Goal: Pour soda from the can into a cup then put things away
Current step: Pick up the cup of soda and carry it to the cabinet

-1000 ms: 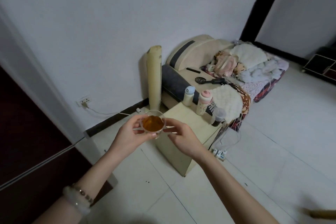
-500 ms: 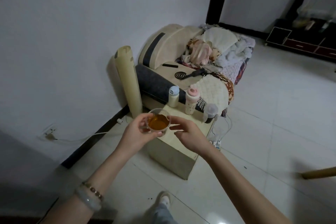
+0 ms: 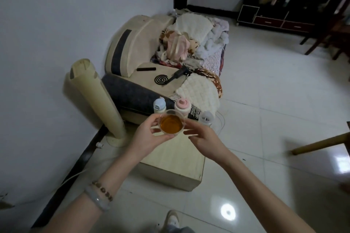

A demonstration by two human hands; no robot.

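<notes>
Our left hand (image 3: 149,136) curls round the clear plastic cup of amber soda (image 3: 171,125); our right hand (image 3: 204,142) hovers beside it, slack-fingered (contact unclear).

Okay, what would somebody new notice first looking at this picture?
The clear cup of amber drink, held centre frame in the left hand over a low cream cabinet, right hand close beside it. Behind, a sofa heaped with clothes, a black spiral coil on its flat arm.
</notes>
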